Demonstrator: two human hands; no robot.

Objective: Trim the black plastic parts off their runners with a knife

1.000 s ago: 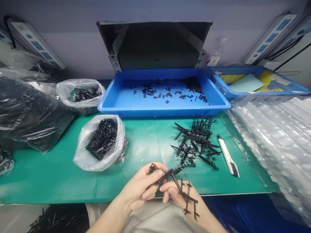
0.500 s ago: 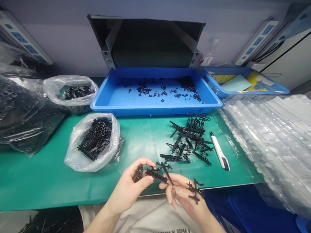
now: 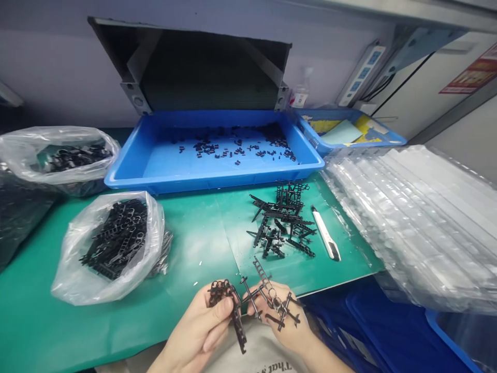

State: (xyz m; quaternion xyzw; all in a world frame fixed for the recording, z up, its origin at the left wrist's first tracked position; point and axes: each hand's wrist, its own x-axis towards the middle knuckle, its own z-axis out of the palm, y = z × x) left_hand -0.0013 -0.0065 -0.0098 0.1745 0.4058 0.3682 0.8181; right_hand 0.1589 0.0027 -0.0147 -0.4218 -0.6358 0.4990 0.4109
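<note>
Near the table's front edge, my left hand (image 3: 204, 324) is closed, thumb and fingers pinching a black ringed plastic strip (image 3: 238, 324) that slants down toward me. Close beside it, my right hand (image 3: 289, 334) has its fingers curled around thin black plastic sprue pieces (image 3: 253, 296). A ladder-like piece with rings (image 3: 264, 274) stands up across that hand, and some cross-shaped bits lie over its back. Exactly which fingers bear which piece is hard to make out. Beyond the hands, a pile of similar black plastic parts (image 3: 281, 217) lies on the green table mat (image 3: 202, 228).
A plastic-lined container of black parts (image 3: 66, 248) stands at left, another bag (image 3: 23, 142) behind it. At the back is a blue tray (image 3: 163, 173) with small black bits. A white utility knife (image 3: 325, 233) and stacked clear plastic trays (image 3: 419, 217) are at right.
The view has swung right, so the table things sit further left. The strip in my left hand now points down, and the ringed ladder-like piece now shows over my right hand.
</note>
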